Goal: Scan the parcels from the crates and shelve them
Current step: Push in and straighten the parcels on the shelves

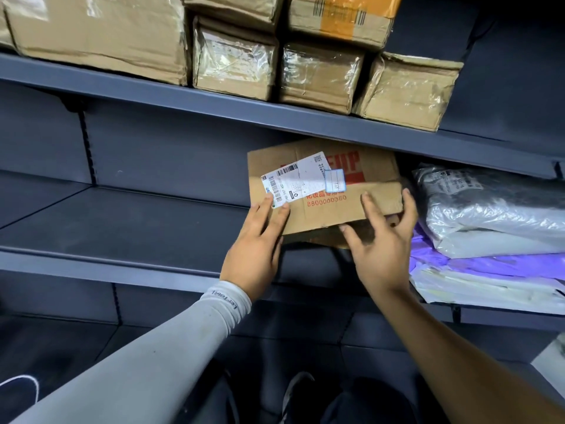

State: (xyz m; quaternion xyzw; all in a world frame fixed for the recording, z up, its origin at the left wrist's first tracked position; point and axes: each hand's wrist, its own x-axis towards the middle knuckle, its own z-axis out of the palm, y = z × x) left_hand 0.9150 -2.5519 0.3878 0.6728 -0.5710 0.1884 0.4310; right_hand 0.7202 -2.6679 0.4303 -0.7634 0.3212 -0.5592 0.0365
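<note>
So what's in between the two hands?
In the head view, the brown cardboard parcel with red print lies between the left hand and the right hand, tilted on the grey shelf.

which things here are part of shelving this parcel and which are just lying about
In the job: cardboard parcel, its shipping label, left hand, right hand, middle shelf.

Lying about: taped boxes above, plastic mailer bags beside it.

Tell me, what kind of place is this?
Probably a parcel depot or storeroom. Grey metal shelves hold taped boxes and plastic mail bags, and both hands, left and right, set a labelled box on a shelf.
</note>
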